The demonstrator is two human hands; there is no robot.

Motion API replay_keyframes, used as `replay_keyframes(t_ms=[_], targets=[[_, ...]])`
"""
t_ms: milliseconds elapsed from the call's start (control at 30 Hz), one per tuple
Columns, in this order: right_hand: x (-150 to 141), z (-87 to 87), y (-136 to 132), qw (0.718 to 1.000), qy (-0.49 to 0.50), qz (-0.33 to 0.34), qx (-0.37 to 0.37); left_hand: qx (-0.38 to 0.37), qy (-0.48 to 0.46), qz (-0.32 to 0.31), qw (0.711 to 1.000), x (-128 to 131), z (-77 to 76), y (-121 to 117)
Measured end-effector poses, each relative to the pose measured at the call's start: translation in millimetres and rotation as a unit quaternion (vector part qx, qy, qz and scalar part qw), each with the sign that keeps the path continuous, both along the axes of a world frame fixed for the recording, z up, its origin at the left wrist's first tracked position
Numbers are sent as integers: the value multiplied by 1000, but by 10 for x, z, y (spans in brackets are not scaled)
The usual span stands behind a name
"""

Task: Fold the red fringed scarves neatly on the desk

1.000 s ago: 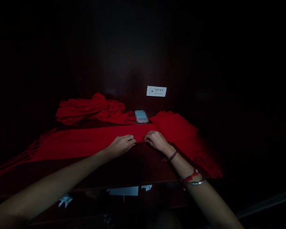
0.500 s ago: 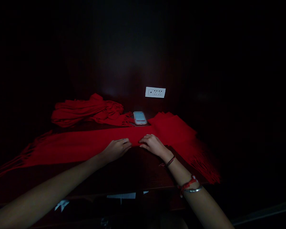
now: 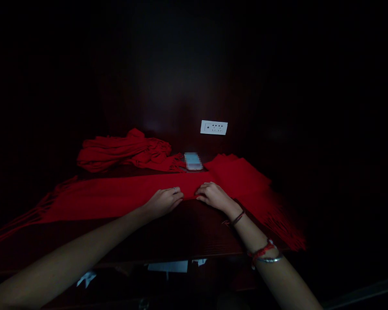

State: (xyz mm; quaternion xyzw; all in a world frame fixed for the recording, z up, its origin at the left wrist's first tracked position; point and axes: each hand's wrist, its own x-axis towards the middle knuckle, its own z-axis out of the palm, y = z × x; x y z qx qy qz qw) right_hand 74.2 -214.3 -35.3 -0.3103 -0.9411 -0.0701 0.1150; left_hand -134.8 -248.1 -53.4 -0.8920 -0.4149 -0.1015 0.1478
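A long red fringed scarf [image 3: 116, 196] lies spread across a dark wooden table [image 3: 187, 232], its ends trailing off to the left and right. My left hand [image 3: 163, 201] and my right hand [image 3: 213, 196] rest side by side on the scarf's near edge at the middle, fingers curled and pinching the cloth. My right wrist carries a dark band, a red string and a silver bangle. My left hand wears a ring.
A heap of red scarves [image 3: 123, 150] sits at the back left. A folded red scarf [image 3: 239, 172] lies at the back right. A small blurred pale object [image 3: 193, 161] is between them, below a white wall socket [image 3: 214, 127]. White paper scraps [image 3: 168, 267] lie under the table edge.
Both hands stay together on the scarf's near edge with only small shifts; the view swayed slightly left, then back.
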Motion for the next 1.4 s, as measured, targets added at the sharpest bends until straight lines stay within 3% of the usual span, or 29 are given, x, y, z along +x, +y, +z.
replay_keyframes(t_ms=[200, 467, 800, 967, 1133, 1267, 1400], targets=[[60, 27, -124, 997, -67, -25, 20, -14, 21, -43, 999, 2, 35, 5], [80, -124, -427, 988, -88, -84, 96, -58, 18, -106, 992, -64, 106, 79], [-312, -115, -387, 985, -103, -90, 101, -39, 53, -101, 993, -141, 235, 63], [-298, -136, -369, 983, -109, -79, 122, -36, 55, -108, 992, -154, 227, 87], [-335, -123, -422, 983, -102, -76, 136, -80, 41, -120, 989, -199, 235, 97], [-339, -89, -452, 978, -126, -133, 100, -130, 44, -91, 986, -280, 267, 105], [-40, -80, -466, 961, -154, -220, 68, -190, 46, -59, 979, -327, 282, 128]])
